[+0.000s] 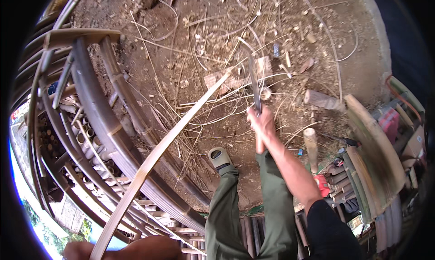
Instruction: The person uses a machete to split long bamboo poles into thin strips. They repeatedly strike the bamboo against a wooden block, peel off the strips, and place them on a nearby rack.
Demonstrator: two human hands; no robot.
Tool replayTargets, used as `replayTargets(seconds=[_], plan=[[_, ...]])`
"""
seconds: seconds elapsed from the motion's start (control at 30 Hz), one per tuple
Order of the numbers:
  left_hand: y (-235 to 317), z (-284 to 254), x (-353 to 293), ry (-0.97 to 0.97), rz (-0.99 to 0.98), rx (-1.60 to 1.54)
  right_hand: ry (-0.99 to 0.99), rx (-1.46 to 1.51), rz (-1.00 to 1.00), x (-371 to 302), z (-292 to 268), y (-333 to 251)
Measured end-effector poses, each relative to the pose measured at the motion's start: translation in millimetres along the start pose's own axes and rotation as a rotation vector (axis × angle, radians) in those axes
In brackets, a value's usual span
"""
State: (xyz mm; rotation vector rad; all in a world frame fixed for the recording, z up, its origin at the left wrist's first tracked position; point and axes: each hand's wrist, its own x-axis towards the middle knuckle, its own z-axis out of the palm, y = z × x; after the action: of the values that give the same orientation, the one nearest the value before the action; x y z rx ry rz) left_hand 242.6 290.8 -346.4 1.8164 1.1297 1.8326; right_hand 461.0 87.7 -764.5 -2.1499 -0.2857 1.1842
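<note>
My right hand [263, 123] is closed round the handle of a machete [255, 81], whose long dark blade points away from me over the littered ground. A long pale split bamboo strip [170, 135] runs slantwise from the lower left to the middle, its far end close to the left of the blade. At the lower left edge, my left hand [78, 250] is closed on the near part of this strip; its fingers are partly cut off and blurred. Beneath the blade and strip end lies a flat wooden block [229, 82].
Dark bamboo poles form a rack [108, 124] on my left. Thin bamboo strips [208, 117] and chips litter the dirt ground [136, 83]. A short bamboo piece [311, 149], a log [324, 99] and a curved bamboo seat [376, 160] stand or lie to the right.
</note>
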Motion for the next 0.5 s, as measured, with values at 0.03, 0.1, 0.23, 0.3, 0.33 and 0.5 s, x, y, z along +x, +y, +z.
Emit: replayTargets(seconds=[0.03, 0.1, 0.23, 0.3, 0.33, 0.5], plan=[[-1, -11, -4, 0.022, -0.163, -0.218, -0.024, 0.204, 0.199, -33, -3, -17], [24, -46, -19, 0.155, -0.466, -0.248, -0.178, 0.467, 0.388, -105, -10, -60], [122, -97, -40, 0.135, -0.903, 0.075, -0.146, 0.847, 0.466, -229, -29, -168], [194, -106, -27, 0.228, -1.107, 0.044, -0.05, 0.923, 0.488, -266, -34, -206], [225, -115, -18, 0.263, -1.185, 0.036, -0.015, 0.937, 0.443, -289, -44, -226], [305, -213, -27, 0.072, -1.723, -0.274, 0.16, 0.8, 0.278, -337, -102, -279]])
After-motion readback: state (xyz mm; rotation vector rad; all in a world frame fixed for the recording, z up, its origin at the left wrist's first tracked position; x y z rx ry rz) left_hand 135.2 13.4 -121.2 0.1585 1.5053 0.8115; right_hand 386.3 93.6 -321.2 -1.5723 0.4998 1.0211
